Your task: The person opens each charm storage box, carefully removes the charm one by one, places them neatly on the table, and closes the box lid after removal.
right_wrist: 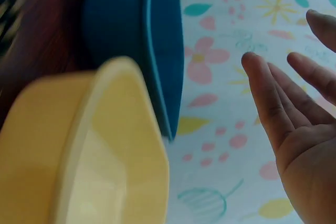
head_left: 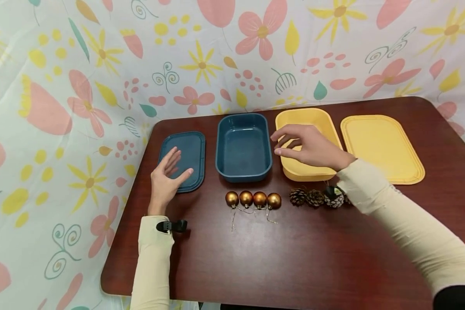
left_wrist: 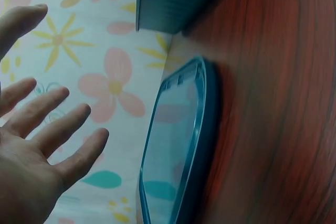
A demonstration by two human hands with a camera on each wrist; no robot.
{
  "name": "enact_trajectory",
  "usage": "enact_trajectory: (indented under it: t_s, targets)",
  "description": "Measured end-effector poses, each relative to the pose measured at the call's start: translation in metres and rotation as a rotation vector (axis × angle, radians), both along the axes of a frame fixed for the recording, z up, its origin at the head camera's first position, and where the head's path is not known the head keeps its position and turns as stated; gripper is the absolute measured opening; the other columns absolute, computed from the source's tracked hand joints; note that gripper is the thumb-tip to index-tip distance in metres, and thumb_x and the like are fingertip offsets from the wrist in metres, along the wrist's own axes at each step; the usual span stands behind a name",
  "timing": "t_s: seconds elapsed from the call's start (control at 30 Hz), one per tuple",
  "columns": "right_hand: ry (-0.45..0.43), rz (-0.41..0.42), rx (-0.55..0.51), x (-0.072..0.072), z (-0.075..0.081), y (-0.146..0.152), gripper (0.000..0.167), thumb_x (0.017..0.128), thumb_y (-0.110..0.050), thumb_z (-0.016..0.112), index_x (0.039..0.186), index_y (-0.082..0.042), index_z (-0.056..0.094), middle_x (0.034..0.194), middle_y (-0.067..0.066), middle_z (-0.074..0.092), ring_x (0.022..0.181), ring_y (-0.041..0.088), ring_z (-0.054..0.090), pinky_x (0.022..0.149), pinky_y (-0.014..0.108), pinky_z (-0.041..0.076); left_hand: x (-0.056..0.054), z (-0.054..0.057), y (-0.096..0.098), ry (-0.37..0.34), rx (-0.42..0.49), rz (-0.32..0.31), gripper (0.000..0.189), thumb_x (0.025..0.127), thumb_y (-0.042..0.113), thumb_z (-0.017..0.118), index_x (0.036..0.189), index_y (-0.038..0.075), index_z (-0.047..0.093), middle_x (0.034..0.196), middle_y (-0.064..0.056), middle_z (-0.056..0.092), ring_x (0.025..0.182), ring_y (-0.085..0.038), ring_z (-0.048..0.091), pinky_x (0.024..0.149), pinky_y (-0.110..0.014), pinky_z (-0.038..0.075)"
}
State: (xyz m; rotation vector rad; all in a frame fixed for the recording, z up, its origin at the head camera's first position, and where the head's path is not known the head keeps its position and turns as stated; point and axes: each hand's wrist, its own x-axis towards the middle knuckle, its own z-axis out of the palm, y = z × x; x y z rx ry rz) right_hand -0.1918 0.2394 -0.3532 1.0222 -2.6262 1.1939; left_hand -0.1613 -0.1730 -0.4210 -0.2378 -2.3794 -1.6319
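My left hand (head_left: 165, 181) hovers over the near left part of the blue lid (head_left: 190, 150), its fingers spread and nothing in them. In the left wrist view the lid (left_wrist: 202, 124) lies apart from the hand. Above the yellow container (head_left: 308, 174) is my right hand (head_left: 311, 146), fingers loosely bent and holding nothing; its fingertips point toward the blue container (head_left: 243, 148). The right wrist view has the yellow container's rim (right_wrist: 84, 114) below the hand and the blue one (right_wrist: 121, 30) beyond. Both containers' visible insides hold nothing.
Several golden-brown ball ornaments (head_left: 246, 199) with strings lie in a row before the blue container. Pinecones (head_left: 315, 198) line up before the yellow one, partly behind my right sleeve. A yellow lid (head_left: 381, 148) lies at the right. A patterned cloth (head_left: 217, 56) hangs behind the table.
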Motion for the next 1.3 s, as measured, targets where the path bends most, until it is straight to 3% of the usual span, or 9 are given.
enact_trajectory:
  t_s: [0.27, 0.4, 0.67, 0.87, 1.03, 1.3]
  targets:
    - [-0.189, 0.048, -0.166, 0.001, 0.003, -0.036, 0.038, 0.096, -0.014, 0.069, 0.133, -0.010, 0.060, 0.129, 0.007, 0.067, 0.112, 0.022, 0.071, 0.095, 0.038, 0.058, 0.005, 0.013, -0.013, -0.056, 0.042, 0.054, 0.079, 0.085, 0.005, 0.079, 0.154, 0.018, 0.043, 0.151, -0.013, 0.053, 0.141, -0.032, 0.050, 0.113, -0.055, 0.042]
    - [-0.277, 0.071, -0.249, 0.005, 0.004, -0.054, 0.044, 0.096, -0.016, 0.069, 0.138, -0.011, 0.057, 0.137, 0.007, 0.063, 0.121, 0.023, 0.067, 0.099, 0.034, 0.057, -0.001, 0.001, -0.028, -0.083, 0.042, 0.100, 0.079, 0.085, 0.011, 0.080, 0.153, 0.027, 0.043, 0.151, -0.010, 0.054, 0.141, -0.025, 0.052, 0.113, -0.052, 0.043]
    - [-0.395, 0.067, -0.354, 0.010, -0.002, -0.094, 0.047, 0.098, -0.012, 0.066, 0.142, -0.006, 0.052, 0.144, 0.011, 0.057, 0.127, 0.026, 0.064, 0.102, 0.035, 0.055, -0.020, -0.013, -0.047, -0.151, 0.019, 0.119, 0.080, 0.088, 0.017, 0.079, 0.156, 0.027, 0.039, 0.154, -0.013, 0.049, 0.143, -0.025, 0.049, 0.115, -0.051, 0.042]
    - [-0.475, 0.047, -0.388, 0.006, -0.011, -0.131, 0.046, 0.098, -0.018, 0.066, 0.141, -0.009, 0.052, 0.145, 0.008, 0.056, 0.129, 0.021, 0.063, 0.103, 0.035, 0.055, -0.029, -0.020, -0.057, -0.174, -0.022, 0.157, 0.078, 0.087, 0.024, 0.079, 0.155, 0.027, 0.041, 0.153, -0.016, 0.050, 0.142, -0.027, 0.050, 0.111, -0.049, 0.046]
    - [-0.568, 0.012, -0.393, 0.001, -0.015, -0.166, 0.046, 0.099, -0.020, 0.065, 0.142, -0.011, 0.051, 0.147, 0.008, 0.053, 0.132, 0.021, 0.060, 0.106, 0.037, 0.052, -0.033, -0.024, -0.068, -0.224, -0.029, 0.191, 0.077, 0.088, 0.022, 0.078, 0.155, 0.024, 0.041, 0.153, -0.013, 0.051, 0.142, -0.026, 0.050, 0.112, -0.049, 0.045]
    - [-0.655, -0.053, -0.341, -0.007, -0.024, -0.219, 0.046, 0.100, -0.025, 0.063, 0.142, -0.012, 0.049, 0.151, 0.008, 0.049, 0.136, 0.025, 0.055, 0.109, 0.041, 0.049, -0.029, -0.025, -0.083, -0.264, -0.031, 0.256, 0.076, 0.089, 0.019, 0.077, 0.156, 0.024, 0.040, 0.153, -0.010, 0.051, 0.143, -0.024, 0.049, 0.112, -0.046, 0.045]
